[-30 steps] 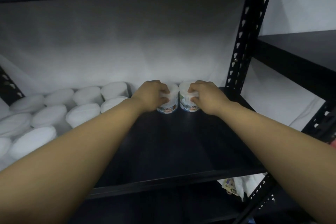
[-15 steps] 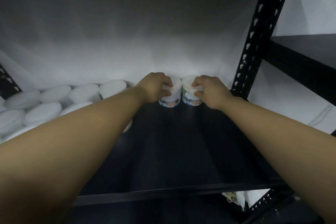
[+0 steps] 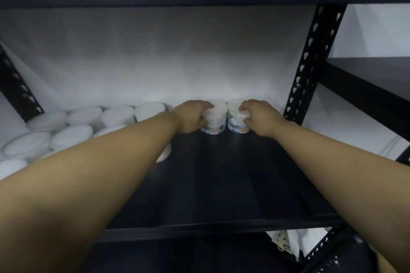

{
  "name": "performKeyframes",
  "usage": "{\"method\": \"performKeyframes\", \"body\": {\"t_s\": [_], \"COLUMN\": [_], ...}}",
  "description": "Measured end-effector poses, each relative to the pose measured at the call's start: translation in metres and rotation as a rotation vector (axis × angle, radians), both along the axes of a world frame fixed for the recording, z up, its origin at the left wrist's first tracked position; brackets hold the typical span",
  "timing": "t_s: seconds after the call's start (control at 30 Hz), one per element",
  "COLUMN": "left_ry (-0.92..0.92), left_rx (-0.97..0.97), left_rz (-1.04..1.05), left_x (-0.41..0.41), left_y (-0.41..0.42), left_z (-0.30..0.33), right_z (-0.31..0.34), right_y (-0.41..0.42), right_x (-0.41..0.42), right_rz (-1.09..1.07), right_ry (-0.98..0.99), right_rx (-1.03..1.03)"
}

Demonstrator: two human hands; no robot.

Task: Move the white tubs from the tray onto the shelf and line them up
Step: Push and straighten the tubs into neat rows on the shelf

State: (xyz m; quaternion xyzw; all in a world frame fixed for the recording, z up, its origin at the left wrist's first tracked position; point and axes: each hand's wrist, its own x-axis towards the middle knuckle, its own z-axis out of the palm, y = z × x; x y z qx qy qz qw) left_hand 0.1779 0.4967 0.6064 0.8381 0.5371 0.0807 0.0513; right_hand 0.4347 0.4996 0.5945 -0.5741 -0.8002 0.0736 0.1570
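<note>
Two more tubs reaching the back of the shelf

Roughly ten white tubs [image 3: 117, 115] already standing in rows on the dark shelf [image 3: 233, 184], filling its left part up against the white backdrop [image 3: 155, 62]. Two more now at the back, right of those rows and side by side, so close as to look touching: left tub [image 3: 216, 117] and right tub [image 3: 236, 117], both upright, printed labels facing forward. Judging by the bare stretch of shelf in front of and right of this pair, plenty of room left to fill. No tray in sight, so no telling how many remain to be carried over.

Left hand [image 3: 192, 116] curled round the left side of its tub, fingers over the lid edge, thumb lower against the wall. Right hand [image 3: 258, 116] wrapped the same way round the right tub from the right, fingers bent over the top. Neither released yet. Black upright post [image 3: 310, 68] just beyond the right hand.
</note>
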Motion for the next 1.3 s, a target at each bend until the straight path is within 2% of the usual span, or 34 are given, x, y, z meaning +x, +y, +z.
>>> {"method": "performKeyframes", "body": {"t_s": [0.13,0.27,0.5,0.6,0.73,0.93,1.3], "left_ry": [-0.009,-0.06,0.126,0.131,0.129,0.154,0.132], "left_rx": [0.062,0.077,-0.154,-0.211,-0.19,-0.165,-0.14], "left_rz": [0.008,0.207,0.583,0.598,0.586,0.595,0.593], "left_x": [-0.04,-0.11,-0.207,-0.216,-0.217,-0.218,-0.22], "left_y": [-0.022,-0.046,-0.088,-0.102,-0.109,-0.109,-0.114], "left_z": [0.001,0.015,0.009,-0.004,-0.009,-0.01,-0.011], "right_z": [0.003,0.01,0.022,0.023,0.015,-0.007,-0.01], "right_y": [-0.013,-0.028,-0.048,-0.051,-0.051,-0.046,-0.098], "right_x": [-0.014,-0.062,-0.178,-0.225,-0.262,-0.264,-0.21], "right_rz": [0.003,0.065,0.216,0.242,0.242,0.233,0.284], "right_ry": [0.052,0.088,0.088,0.041,-0.006,-0.064,-0.013], "right_rx": [0.075,0.118,0.029,-0.04,-0.133,-0.171,-0.131]}}
